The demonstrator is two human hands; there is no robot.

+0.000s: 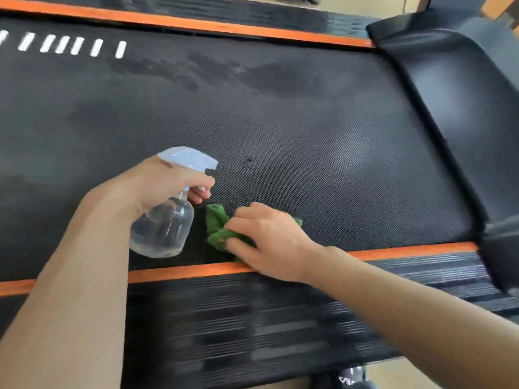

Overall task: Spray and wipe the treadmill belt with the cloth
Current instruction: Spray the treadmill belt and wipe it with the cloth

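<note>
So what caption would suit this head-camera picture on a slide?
Left hand grips a clear spray bottle while right hand presses a green cloth onto the treadmill belt.

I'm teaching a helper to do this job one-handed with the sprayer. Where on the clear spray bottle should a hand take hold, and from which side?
Grip the narrow neck just under the white trigger head of the spray bottle, coming from behind, opposite the nozzle. The left hand does so: palm behind the neck, fingers curled onto the trigger. The round body below looks too wide for a firm hold.
</note>
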